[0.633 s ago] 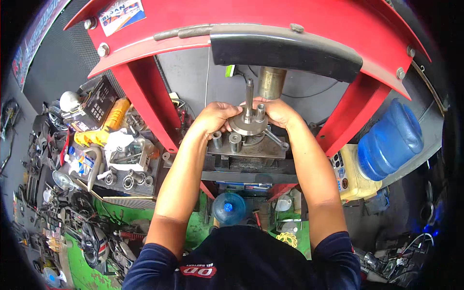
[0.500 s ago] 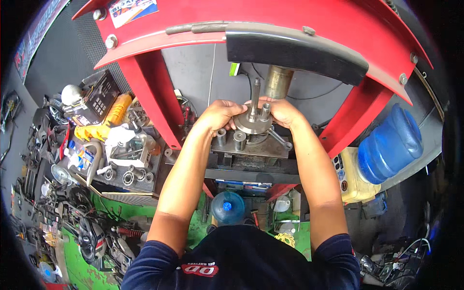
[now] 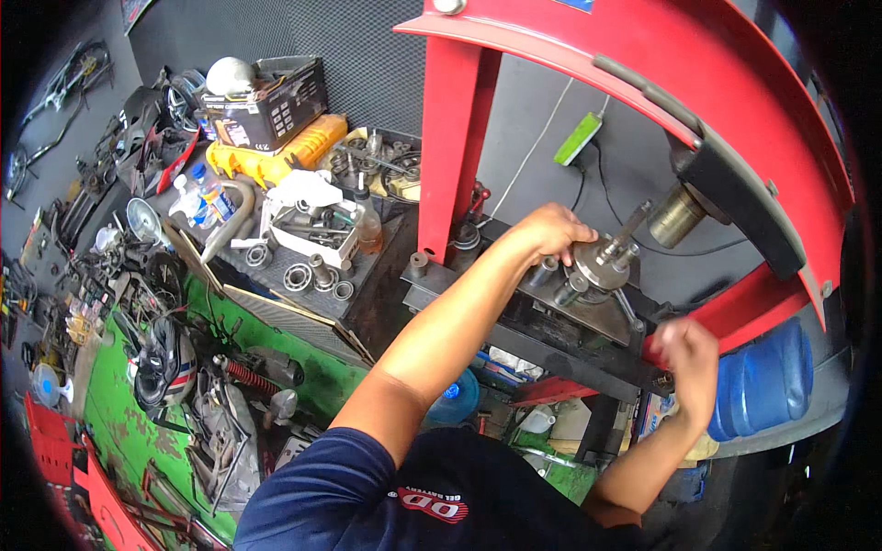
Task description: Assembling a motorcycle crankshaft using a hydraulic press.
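Observation:
A motorcycle crankshaft [image 3: 602,266], a round steel web with an upright splined shaft, sits on a steel plate [image 3: 602,327] on the press bed. My left hand [image 3: 554,233] grips the web's left edge, thumb and fingers closed at its rim. A connecting rod [image 3: 628,310] sticks out from under the web toward the near right. Two short steel sleeves [image 3: 571,289] stand on the plate beside it. Off to the right, apart from the crankshaft, my right hand [image 3: 689,363] is smeared by motion; its fingers cannot be made out clearly.
The red press frame [image 3: 447,138] surrounds the work, its steel ram [image 3: 677,216] hanging beside the shaft. A blue water jug [image 3: 763,381] is at right. The left bench [image 3: 372,298] bears bearings [image 3: 297,276], a parts tray [image 3: 317,241] and a yellow case [image 3: 276,151].
My right hand has let go of the crankshaft and moved toward me and right. My left hand stays at the web. The view has turned left, so the bench shows more.

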Available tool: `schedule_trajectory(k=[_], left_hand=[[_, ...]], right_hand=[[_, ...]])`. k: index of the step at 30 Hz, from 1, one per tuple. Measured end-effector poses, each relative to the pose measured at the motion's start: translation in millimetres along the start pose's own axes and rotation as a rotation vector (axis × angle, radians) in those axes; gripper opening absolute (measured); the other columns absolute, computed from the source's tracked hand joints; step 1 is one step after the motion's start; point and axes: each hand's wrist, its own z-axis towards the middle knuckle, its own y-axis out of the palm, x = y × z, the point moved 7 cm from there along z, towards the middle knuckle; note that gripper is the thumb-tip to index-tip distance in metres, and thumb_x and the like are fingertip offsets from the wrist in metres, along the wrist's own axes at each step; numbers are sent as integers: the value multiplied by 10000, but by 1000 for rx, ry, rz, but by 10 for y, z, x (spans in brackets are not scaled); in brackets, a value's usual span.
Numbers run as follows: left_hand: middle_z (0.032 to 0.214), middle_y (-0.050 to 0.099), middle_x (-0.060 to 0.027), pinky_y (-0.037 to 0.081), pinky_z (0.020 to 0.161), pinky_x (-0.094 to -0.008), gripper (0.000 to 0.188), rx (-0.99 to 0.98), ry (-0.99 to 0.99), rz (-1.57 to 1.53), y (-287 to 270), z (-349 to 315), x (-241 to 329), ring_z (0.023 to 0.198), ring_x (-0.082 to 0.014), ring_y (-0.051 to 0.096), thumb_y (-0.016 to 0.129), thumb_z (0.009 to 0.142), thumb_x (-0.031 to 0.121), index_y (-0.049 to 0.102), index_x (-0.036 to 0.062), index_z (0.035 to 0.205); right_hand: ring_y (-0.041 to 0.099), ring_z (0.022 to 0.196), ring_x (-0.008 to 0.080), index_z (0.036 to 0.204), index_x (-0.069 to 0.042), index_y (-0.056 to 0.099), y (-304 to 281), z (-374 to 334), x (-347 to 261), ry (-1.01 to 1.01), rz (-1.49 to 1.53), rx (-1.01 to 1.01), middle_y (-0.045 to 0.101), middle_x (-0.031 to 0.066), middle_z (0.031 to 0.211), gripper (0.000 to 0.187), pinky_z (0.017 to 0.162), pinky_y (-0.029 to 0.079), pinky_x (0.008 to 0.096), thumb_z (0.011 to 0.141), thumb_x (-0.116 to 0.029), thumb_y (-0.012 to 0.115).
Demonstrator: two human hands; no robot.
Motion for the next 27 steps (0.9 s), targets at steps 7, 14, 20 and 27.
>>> schedule_trajectory(k=[7,14,20,27], left_hand=[[708,680,-76,392,411,-261,314,-9,-16,3,10,-24,41,466,-134,589,796,881,281,730,-26,876],[716,700,-82,404,423,-268,340,-21,-20,-7,24,-53,68,468,-126,575,796,877,340,738,5,891],[713,684,-67,384,430,-258,321,-26,-56,33,35,-34,40,504,-121,594,768,910,300,729,-17,942],[653,635,-18,384,434,-234,297,-66,-57,23,58,-23,41,488,-93,562,754,923,312,704,20,904]], right_hand=[[612,1141,374,1207,-11,679,2080,-752,-577,-526,-62,-652,650,198,1193,328,967,506,445,916,-157,715],[402,1392,407,1430,-30,505,3279,-177,-672,-628,-333,-93,478,224,1475,606,1144,307,559,898,-282,650],[381,1443,334,1479,-49,463,3412,239,-907,-670,-272,107,430,165,1563,559,1180,263,562,993,-323,504],[386,1442,270,1482,-122,443,3919,571,-690,-399,-274,-211,435,134,1562,528,1207,282,414,1032,-396,468]])
